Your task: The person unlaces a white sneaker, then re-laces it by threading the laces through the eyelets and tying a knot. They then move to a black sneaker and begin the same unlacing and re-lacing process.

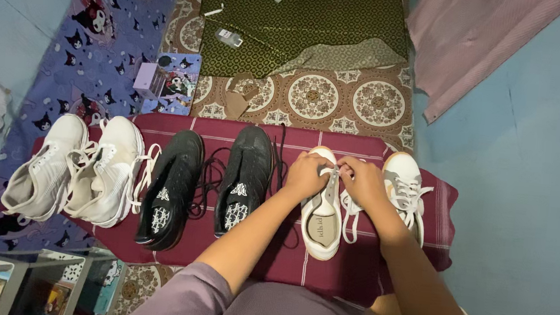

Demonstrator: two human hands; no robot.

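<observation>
A white low sneaker (321, 218) lies on a maroon cloth (351, 267), toe pointing away from me. My left hand (305, 175) and my right hand (362, 182) both pinch its white laces over the front of the shoe. Its partner, a white sneaker (408, 183) with grey laces, lies just right of my right hand. Left of my left hand sit two black sneakers (245, 175) (171, 185) with loose black laces.
Two white mesh sneakers (106, 168) (44, 165) lie at the far left of the row. Beyond are a patterned rug (340, 98), a dark green fabric (307, 16), a purple cartoon-print sheet (112, 18) and a small pink box (148, 80). A glass-topped frame (22, 276) is at bottom left.
</observation>
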